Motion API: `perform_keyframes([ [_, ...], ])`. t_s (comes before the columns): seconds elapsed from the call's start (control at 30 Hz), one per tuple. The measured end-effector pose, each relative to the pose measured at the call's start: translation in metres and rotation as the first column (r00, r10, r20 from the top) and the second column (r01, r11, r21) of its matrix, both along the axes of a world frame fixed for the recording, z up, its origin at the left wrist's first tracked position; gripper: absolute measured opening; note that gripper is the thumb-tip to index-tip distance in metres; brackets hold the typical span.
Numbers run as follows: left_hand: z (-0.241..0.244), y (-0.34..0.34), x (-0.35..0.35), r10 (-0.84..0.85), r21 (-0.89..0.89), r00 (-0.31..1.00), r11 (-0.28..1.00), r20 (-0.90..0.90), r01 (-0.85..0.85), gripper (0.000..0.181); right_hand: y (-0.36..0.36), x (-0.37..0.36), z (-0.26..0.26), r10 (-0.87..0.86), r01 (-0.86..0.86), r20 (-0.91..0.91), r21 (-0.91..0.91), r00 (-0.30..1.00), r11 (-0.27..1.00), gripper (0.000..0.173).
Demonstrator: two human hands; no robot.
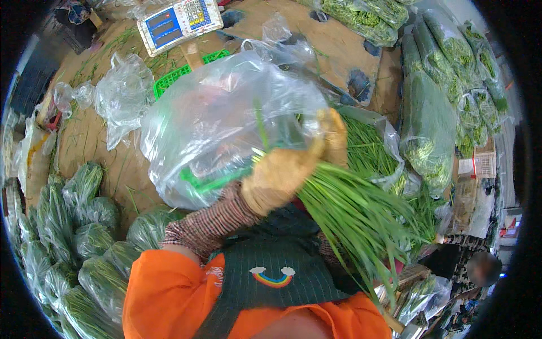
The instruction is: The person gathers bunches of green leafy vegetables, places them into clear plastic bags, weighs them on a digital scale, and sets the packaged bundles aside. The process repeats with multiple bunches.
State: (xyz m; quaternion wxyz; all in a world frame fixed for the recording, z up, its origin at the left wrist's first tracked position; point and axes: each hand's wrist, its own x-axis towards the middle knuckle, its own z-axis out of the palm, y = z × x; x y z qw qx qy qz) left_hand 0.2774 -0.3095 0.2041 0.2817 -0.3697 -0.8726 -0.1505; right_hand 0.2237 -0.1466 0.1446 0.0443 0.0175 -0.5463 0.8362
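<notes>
My left hand [275, 180], in a tan work glove, is closed around a bundle of long green leaves, likely garlic chives [355, 207]. The pale stem ends show at its left side, and the leaves fan out to the lower right. My right hand [333, 133], gloved too and blurred, is raised just beyond the left fingers; its grip is unclear, and the leaves cover most of its forearm. In front of both hands a clear plastic bag [203, 123] is draped over a green plastic basket [173, 78]. One leaf stands up before the bag.
A digital scale display [180, 25] rises behind the basket. Loose chives [368, 144] lie in an open bag at right. Bagged greens are stacked at far right [432, 131] and lower left [97, 271]. A crumpled plastic bag [125, 99] lies at left. Another person [457, 262] is at lower right.
</notes>
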Motion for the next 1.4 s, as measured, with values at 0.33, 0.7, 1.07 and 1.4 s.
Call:
perform_keyframes([
  [0.33,-0.014,-0.164,-0.082,0.195,0.088,0.759,0.945,0.622,-0.314,0.035,0.093,-0.018,0.074,-0.287,0.226,-0.012,0.649,0.958,0.726,0.009],
  [0.7,0.006,-0.233,-0.023,0.270,-0.026,0.570,0.916,0.776,-0.399,0.027,-0.011,0.032,0.150,0.002,0.066,-0.136,0.494,0.991,0.867,0.014],
  [1.07,-0.087,-0.163,0.007,0.241,-0.224,0.113,0.964,0.964,-0.144,0.024,-0.051,0.135,0.029,0.158,-0.032,-0.050,0.880,0.986,0.474,0.035],
  [1.4,-0.013,-0.027,-0.060,0.271,-0.327,0.329,0.937,0.905,0.127,0.027,0.189,0.561,-0.218,-0.993,-0.332,-0.112,0.936,0.042,-0.119,0.012],
])
